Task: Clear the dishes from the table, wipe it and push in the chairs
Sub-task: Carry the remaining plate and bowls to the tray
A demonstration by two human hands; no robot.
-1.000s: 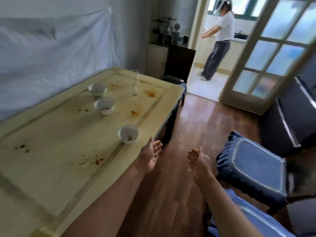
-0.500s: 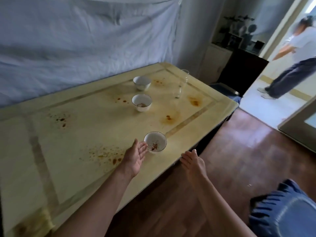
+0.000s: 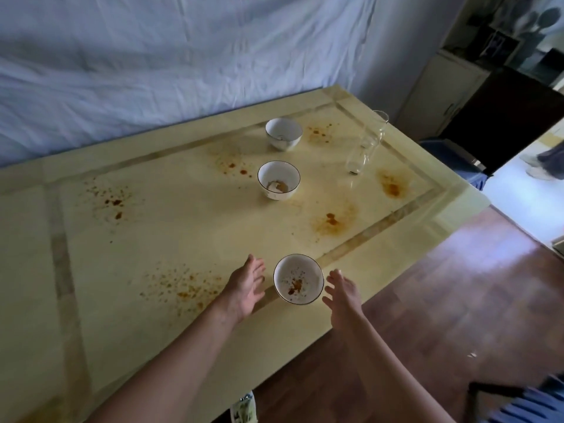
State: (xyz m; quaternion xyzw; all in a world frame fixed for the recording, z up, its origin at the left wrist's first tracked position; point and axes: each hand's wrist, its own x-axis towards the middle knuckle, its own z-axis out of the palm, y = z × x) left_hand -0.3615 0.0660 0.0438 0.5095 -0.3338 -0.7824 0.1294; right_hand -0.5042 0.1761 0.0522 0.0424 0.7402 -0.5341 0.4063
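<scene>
Left hand [image 3: 247, 288] and right hand [image 3: 343, 296], fingers straight and wide and holding nothing, flank the nearest bowl [image 3: 298, 279] by the bench [image 3: 146, 239] edge. Beyond stand a middle bowl [image 3: 278, 180], a far bowl [image 3: 283, 134] and a clear glass [image 3: 366, 145] among brown stains [image 3: 331, 222].

Hands [image 3: 245, 288] [image 3: 341, 296] now flank bowl [image 3: 298, 279], seemingly apart.

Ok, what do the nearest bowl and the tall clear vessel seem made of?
Nearest bowl: probably glazed ceramic, glossy white with a thin dark rim line. Tall clear vessel: looks like glass, the table shows through it, though clear plastic is possible.
</scene>
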